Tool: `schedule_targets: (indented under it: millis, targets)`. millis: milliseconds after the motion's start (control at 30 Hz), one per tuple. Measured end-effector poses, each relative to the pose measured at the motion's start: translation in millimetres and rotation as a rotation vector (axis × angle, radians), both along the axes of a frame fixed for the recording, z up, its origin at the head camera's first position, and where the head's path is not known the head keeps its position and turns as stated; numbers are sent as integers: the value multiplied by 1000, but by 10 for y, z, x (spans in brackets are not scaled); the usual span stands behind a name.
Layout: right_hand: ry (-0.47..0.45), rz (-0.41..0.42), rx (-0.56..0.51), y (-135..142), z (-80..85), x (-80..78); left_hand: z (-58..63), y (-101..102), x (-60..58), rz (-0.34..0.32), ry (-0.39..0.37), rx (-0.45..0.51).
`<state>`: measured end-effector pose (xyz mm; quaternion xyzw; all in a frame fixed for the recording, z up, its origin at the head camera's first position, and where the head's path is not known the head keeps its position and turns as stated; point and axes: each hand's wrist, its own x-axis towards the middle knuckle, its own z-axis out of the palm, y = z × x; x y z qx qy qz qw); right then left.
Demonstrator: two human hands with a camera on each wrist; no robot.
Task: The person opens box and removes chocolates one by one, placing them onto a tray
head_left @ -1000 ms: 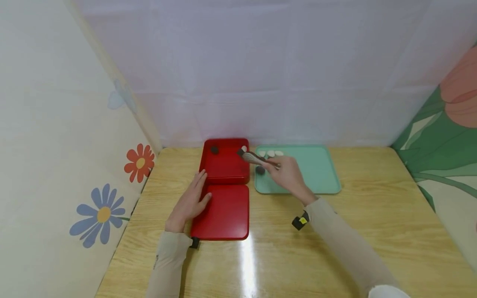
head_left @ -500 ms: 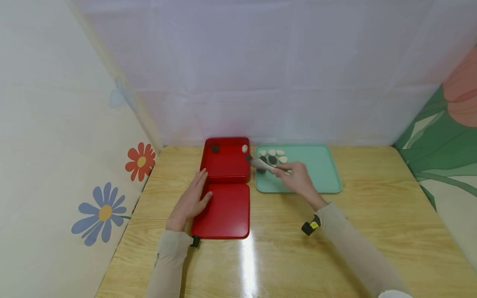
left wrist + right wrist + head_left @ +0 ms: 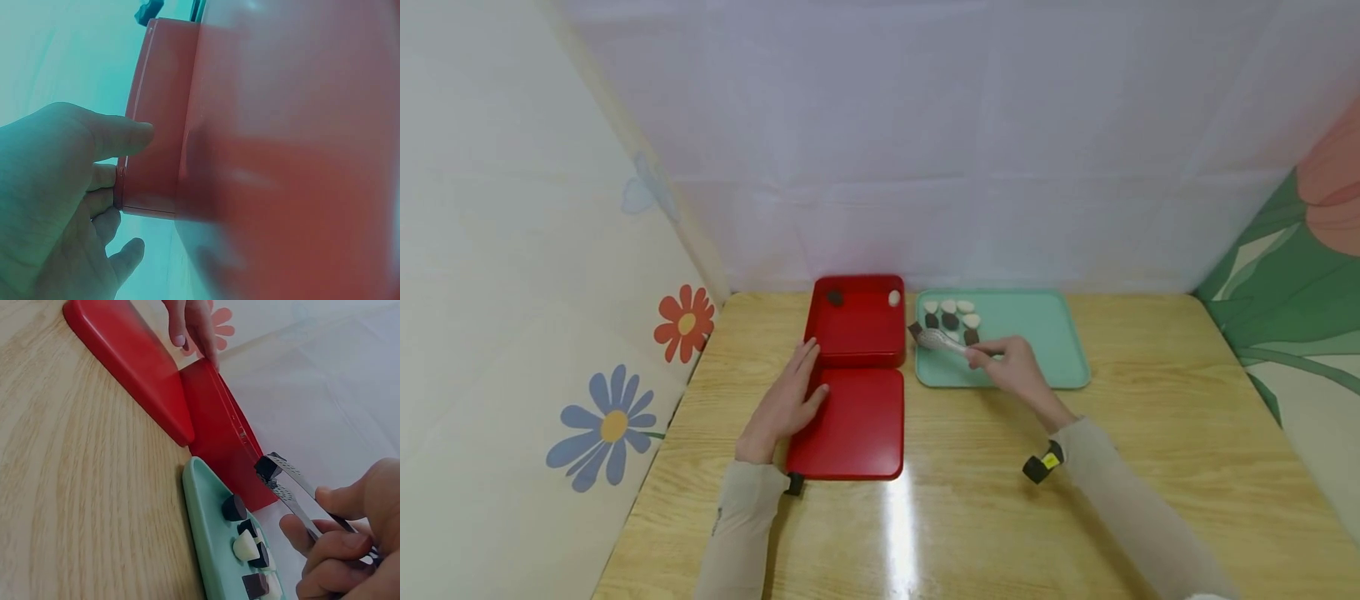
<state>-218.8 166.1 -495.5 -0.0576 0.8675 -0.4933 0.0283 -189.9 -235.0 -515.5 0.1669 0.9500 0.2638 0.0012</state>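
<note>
My right hand (image 3: 1017,367) grips metal tongs (image 3: 946,341) with perforated tips, which pinch a dark chocolate piece (image 3: 269,465). Seen from the head, the tips are over the left rim of the mint-green tray (image 3: 1033,333). My left hand (image 3: 782,404) touches the front left corner of the red box (image 3: 859,333), fingers extended; in the left wrist view its thumb lies against the box wall. Inside the box are a dark piece (image 3: 835,297) at back left and a white piece (image 3: 893,297) at back right. White pieces (image 3: 966,307) and dark pieces (image 3: 951,321) sit at the tray's left side.
A flat red lid (image 3: 850,425) lies directly in front of the box on the wooden table (image 3: 1000,517). Behind box and tray hangs a pale cloth (image 3: 925,167). Walls with painted flowers (image 3: 613,427) stand at both sides.
My right hand has drawn the tongs rightward and toward me, from over the red box to the tray's left edge, the dark chocolate still in their tips. My left hand stays put.
</note>
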Motion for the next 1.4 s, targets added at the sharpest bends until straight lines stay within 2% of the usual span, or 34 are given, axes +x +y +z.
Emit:
schedule_targets:
  millis: [167, 367, 767, 1400]
  targets:
    - [-17, 16, 17, 72, -56, 22, -14, -13, -2, -31, 24, 1]
    - [-57, 44, 41, 140, -94, 74, -16, -14, 3, -24, 19, -2]
    - [-178, 25, 8, 207, -175, 121, -21, -11, 2, -14, 15, -8]
    - [-219, 28, 106, 254, -168, 136, -29, -21, -7, -18, 23, 2]
